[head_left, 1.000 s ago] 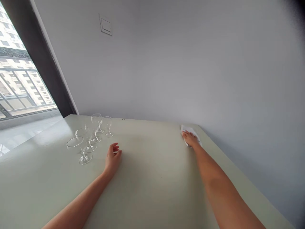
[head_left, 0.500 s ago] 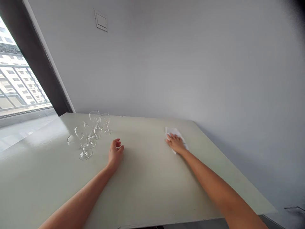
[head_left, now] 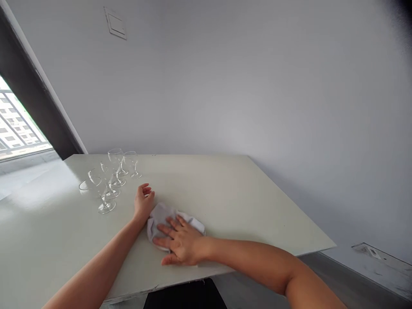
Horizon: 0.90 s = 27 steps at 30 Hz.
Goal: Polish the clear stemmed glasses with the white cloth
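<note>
My right hand (head_left: 180, 242) lies palm down with its fingers spread on a crumpled white cloth (head_left: 162, 210), pressing it against the pale table (head_left: 231, 193). The thumb rests off the cloth, towards the table's front edge. My left hand (head_left: 143, 202) sits on its side just left of the cloth, fingers loosely bent and apart from the thumb, holding nothing. Beyond it to the left stand several clear stemmed glasses, among them a front one (head_left: 104, 195) and a back one (head_left: 131, 162), all upright and close together.
A plain wall (head_left: 206, 94) runs behind the table and along its right side. At the far left is a dark frame (head_left: 35, 81) beside a window. A black object (head_left: 185, 296) shows below the table's front edge. A switch plate (head_left: 116, 24) is on the wall.
My right hand has swept the cloth from the far right of the table to the front middle, beside my left forearm. My left hand stays about where it was. The view has shifted slightly.
</note>
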Each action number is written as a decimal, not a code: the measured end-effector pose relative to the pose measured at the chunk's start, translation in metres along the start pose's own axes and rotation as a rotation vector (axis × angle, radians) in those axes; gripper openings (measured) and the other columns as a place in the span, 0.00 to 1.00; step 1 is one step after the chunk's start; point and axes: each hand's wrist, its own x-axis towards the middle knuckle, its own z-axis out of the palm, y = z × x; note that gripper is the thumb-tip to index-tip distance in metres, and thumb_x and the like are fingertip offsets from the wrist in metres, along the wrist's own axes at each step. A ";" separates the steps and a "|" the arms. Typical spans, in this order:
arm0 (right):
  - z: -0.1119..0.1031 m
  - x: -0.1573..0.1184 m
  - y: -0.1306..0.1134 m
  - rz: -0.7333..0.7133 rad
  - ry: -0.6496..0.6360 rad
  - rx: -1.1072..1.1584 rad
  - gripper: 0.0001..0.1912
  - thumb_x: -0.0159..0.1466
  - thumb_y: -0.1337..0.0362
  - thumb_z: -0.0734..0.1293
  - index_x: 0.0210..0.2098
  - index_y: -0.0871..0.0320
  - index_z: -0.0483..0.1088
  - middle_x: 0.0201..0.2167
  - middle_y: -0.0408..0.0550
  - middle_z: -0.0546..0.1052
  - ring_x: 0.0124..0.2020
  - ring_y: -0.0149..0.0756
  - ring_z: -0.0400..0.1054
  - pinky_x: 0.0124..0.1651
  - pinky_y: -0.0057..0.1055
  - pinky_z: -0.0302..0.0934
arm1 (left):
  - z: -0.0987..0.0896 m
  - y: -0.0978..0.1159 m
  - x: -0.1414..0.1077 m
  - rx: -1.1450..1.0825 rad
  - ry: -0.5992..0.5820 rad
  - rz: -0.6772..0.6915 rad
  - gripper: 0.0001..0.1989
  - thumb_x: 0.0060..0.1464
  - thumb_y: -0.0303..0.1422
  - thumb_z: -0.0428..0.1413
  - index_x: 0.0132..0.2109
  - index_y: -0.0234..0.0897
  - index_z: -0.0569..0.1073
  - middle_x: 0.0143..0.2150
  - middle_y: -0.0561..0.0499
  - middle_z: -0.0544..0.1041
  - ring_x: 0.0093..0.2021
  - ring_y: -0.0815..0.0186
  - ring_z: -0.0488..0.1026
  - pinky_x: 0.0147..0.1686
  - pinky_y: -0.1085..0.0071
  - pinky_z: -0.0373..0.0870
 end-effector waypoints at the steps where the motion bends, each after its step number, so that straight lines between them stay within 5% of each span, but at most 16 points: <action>1: 0.000 -0.011 -0.007 -0.022 -0.009 0.016 0.33 0.62 0.42 0.49 0.62 0.49 0.47 0.65 0.45 0.43 0.65 0.45 0.28 0.63 0.47 0.23 | 0.000 0.000 0.000 -0.003 0.004 -0.004 0.17 0.44 0.32 0.51 0.45 0.41 0.64 0.39 0.50 0.69 0.39 0.65 0.68 0.40 0.66 0.64; 6: -0.004 -0.071 -0.015 0.011 0.001 0.091 0.30 0.63 0.45 0.51 0.61 0.46 0.48 0.65 0.42 0.45 0.65 0.41 0.29 0.63 0.46 0.25 | 0.001 -0.004 0.001 -0.007 0.006 -0.012 0.18 0.44 0.33 0.51 0.45 0.41 0.64 0.39 0.51 0.69 0.40 0.64 0.68 0.40 0.66 0.63; 11: 0.004 -0.143 0.007 0.264 0.098 0.035 0.26 0.65 0.50 0.51 0.62 0.44 0.45 0.64 0.39 0.45 0.65 0.41 0.33 0.64 0.47 0.30 | 0.001 -0.005 0.001 -0.009 0.006 -0.026 0.19 0.44 0.33 0.51 0.46 0.42 0.64 0.39 0.51 0.69 0.40 0.64 0.68 0.39 0.67 0.64; 15: 0.016 -0.211 0.054 0.621 0.191 -0.089 0.25 0.65 0.51 0.50 0.61 0.40 0.43 0.64 0.35 0.44 0.65 0.41 0.36 0.63 0.49 0.36 | 0.001 -0.002 0.001 -0.010 -0.006 -0.038 0.18 0.44 0.34 0.52 0.46 0.42 0.64 0.39 0.51 0.69 0.40 0.64 0.68 0.40 0.66 0.64; 19: 0.013 -0.262 0.127 0.923 0.275 -0.215 0.27 0.63 0.47 0.49 0.61 0.42 0.49 0.63 0.37 0.48 0.64 0.42 0.38 0.62 0.48 0.40 | 0.000 0.005 -0.004 -0.019 0.003 -0.027 0.16 0.46 0.33 0.50 0.45 0.42 0.64 0.40 0.49 0.70 0.40 0.63 0.68 0.40 0.65 0.65; 23: -0.008 -0.259 0.206 1.095 0.268 -0.282 0.30 0.63 0.47 0.46 0.61 0.48 0.50 0.64 0.41 0.48 0.64 0.43 0.39 0.61 0.46 0.42 | 0.000 0.015 -0.016 -0.034 0.023 0.182 0.15 0.49 0.32 0.48 0.46 0.41 0.64 0.40 0.49 0.69 0.41 0.64 0.68 0.40 0.67 0.66; 27: -0.036 -0.202 0.266 1.178 0.260 -0.285 0.30 0.63 0.48 0.44 0.62 0.49 0.49 0.64 0.42 0.48 0.64 0.45 0.40 0.60 0.47 0.42 | 0.005 0.020 -0.030 0.016 -0.038 0.386 0.13 0.51 0.29 0.47 0.45 0.41 0.65 0.40 0.49 0.69 0.39 0.66 0.68 0.39 0.69 0.67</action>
